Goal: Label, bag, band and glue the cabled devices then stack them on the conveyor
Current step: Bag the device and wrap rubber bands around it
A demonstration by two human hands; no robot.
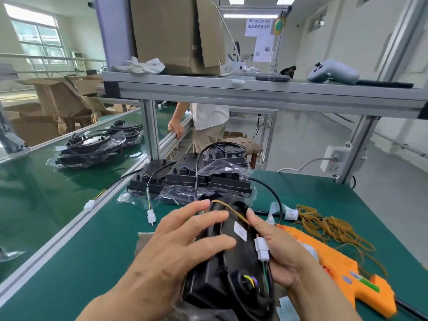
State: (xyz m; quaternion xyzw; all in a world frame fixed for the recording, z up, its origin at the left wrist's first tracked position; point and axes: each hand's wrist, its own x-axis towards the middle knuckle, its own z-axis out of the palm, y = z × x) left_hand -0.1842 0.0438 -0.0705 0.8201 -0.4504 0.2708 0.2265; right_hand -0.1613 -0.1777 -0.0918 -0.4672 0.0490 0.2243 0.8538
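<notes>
Green bench matting (97, 251) fills the lower frame, with the green conveyor belt (34, 193) running along the left. You hold the black cabled device (231, 262) at lower centre, above the mat. Your left hand (176, 246) lies on the device's left side with fingers spread and nearly straight, index tip at one end of a stretched rubber band (231, 209). Your right hand (282, 251) curls round the device's right side, thumb on the band's other end, with the white connector (261, 250) against its fingers. A white label (240, 230) sits on the device. The orange glue gun (342, 272) lies at lower right, near the loose rubber bands (333, 225). Bagged devices (92, 147) are stacked on the belt at upper left.
</notes>
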